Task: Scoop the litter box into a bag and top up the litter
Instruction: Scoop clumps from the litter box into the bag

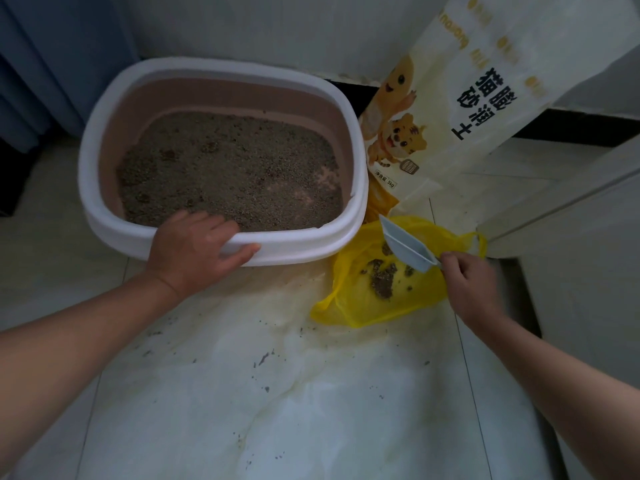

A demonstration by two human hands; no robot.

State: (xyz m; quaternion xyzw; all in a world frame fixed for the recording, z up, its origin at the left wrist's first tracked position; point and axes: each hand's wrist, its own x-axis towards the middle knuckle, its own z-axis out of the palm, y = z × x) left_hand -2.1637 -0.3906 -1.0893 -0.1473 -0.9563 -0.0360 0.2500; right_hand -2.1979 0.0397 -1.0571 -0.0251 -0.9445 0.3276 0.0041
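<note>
A litter box (104,140) with a white rim and pinkish inner walls sits on the floor, holding grey-brown litter (228,168). My left hand (197,251) grips its near rim, fingers curled over the edge. To the right lies an open yellow plastic bag (356,299) with clumps of litter inside. My right hand (467,282) pinches the handle of a pale blue scoop (405,242), held tilted over the bag. A tall cream litter sack (485,81) with cartoon tigers leans against the wall behind the bag.
White sheeting (277,393) covers the tiled floor in front of me, dotted with stray litter grains. A blue curtain (45,64) hangs at the far left. A pale door or cabinet edge (571,209) stands on the right.
</note>
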